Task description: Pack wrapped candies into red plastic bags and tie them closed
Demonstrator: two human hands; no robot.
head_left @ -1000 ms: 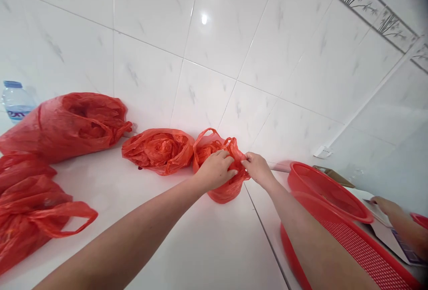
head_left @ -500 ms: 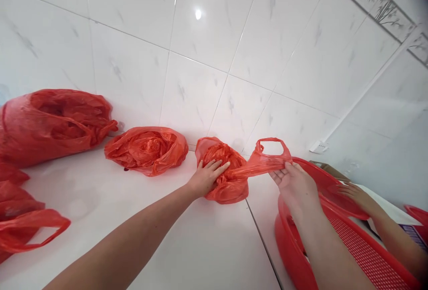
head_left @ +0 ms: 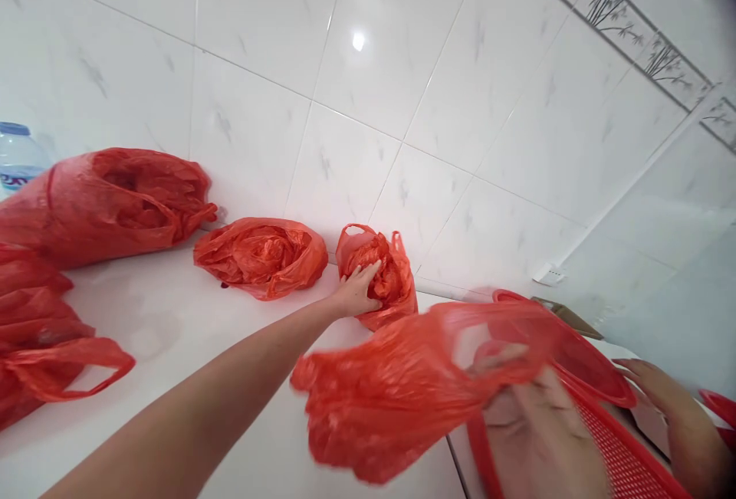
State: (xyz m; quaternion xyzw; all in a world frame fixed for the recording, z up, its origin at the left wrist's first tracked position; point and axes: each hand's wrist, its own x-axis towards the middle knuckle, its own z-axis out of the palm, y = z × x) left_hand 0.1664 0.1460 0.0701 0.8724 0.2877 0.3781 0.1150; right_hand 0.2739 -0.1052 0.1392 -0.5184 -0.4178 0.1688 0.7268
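My left hand (head_left: pixel 359 292) lies on a crumpled bundle of red plastic bags (head_left: pixel 394 284) by the wall, fingers apart and pressed against it. A loose red plastic bag (head_left: pixel 396 392) hangs stretched out in front of the bundle. My right hand (head_left: pixel 546 422), blurred by motion, grips this bag by its handle end, and the thin plastic partly covers the fingers. To the left of the bundle sits another opened red plastic bag (head_left: pixel 261 254) with more crumpled red plastic inside.
A large stuffed red bag (head_left: pixel 115 200) and a bottle with a blue cap (head_left: pixel 17 154) stand at left, with more red bags (head_left: pixel 46 338) nearer. Another person's hand (head_left: pixel 655 384) is beside red plastic baskets (head_left: pixel 638 453) at right. A tiled wall (head_left: pixel 247 139) closes the back.
My right hand has drawn the loose bag away from the bundle, towards me. My left hand stays on the bundle. The view has shifted a little left, bringing the bottle into sight.
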